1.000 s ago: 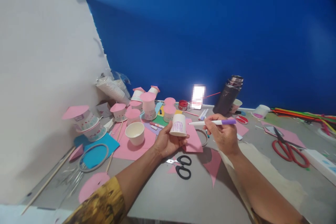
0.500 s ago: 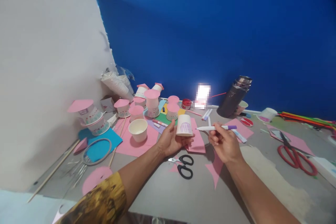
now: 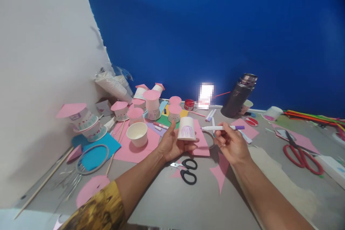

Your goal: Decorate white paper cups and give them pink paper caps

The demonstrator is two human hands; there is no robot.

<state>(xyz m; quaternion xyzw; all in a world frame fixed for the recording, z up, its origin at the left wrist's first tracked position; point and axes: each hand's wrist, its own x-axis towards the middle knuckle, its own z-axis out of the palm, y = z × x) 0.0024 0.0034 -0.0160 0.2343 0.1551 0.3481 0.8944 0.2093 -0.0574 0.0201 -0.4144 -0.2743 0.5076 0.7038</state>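
In my left hand [image 3: 172,143] I hold a white paper cup [image 3: 186,128] upside down, fingers under its rim and thumb at its side. Purple lines are drawn on the side of the cup facing me. My right hand [image 3: 234,144] pinches a white marker [image 3: 221,128] with a purple end; its tip points left, a short gap from the cup. Below the cup, black-handled scissors [image 3: 185,170] lie on the table. An upright paper cup [image 3: 137,134] stands on pink paper [image 3: 122,152] left of my left hand.
Paper cups with pink paper roofs [image 3: 152,106] stand at the back and left. A dark flask [image 3: 239,95] leans by the blue wall. Red-handled scissors [image 3: 302,158] lie at right. Stacked cups [image 3: 111,86] rest at the back left. A grey ring [image 3: 93,159] lies on blue paper.
The view has shifted slightly, so most things sit further left. The cup is tilted a little more, and the marker's tip stands slightly farther from it. Both grips stay the same.
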